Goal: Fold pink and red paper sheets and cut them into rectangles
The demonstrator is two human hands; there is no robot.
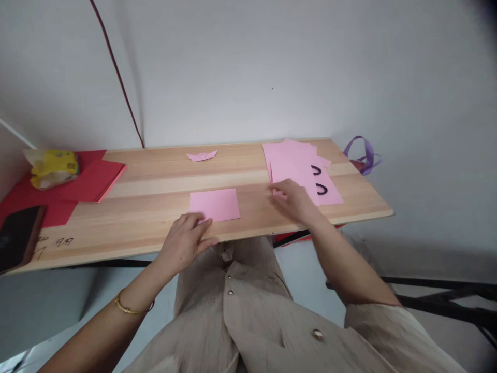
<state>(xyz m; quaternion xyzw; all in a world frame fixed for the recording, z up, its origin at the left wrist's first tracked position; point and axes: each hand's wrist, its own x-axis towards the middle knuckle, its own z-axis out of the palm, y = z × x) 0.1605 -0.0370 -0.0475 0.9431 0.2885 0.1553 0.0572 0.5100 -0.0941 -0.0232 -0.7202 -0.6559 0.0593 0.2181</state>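
Note:
A pink paper rectangle (pixel 215 204) lies on the wooden table (pixel 155 191) near the front edge. My left hand (pixel 186 239) rests at the table's front edge, fingers stretched flat, fingertips touching the rectangle's near left corner. My right hand (pixel 294 199) lies on the lower left edge of a stack of pink sheets (pixel 295 163), fingers extended on the paper. Two black curved pieces (pixel 319 179) lie on the stack. A small folded pink paper shape (pixel 202 155) sits at the back of the table.
Red paper sheets (pixel 93 178) lie at the left with a yellow tissue pack (pixel 54 168) on them. A dark phone (pixel 17 235) sits at the far left front. A purple ribbon (pixel 363 153) hangs off the right end. A dark red cord (pixel 120 83) runs down the wall.

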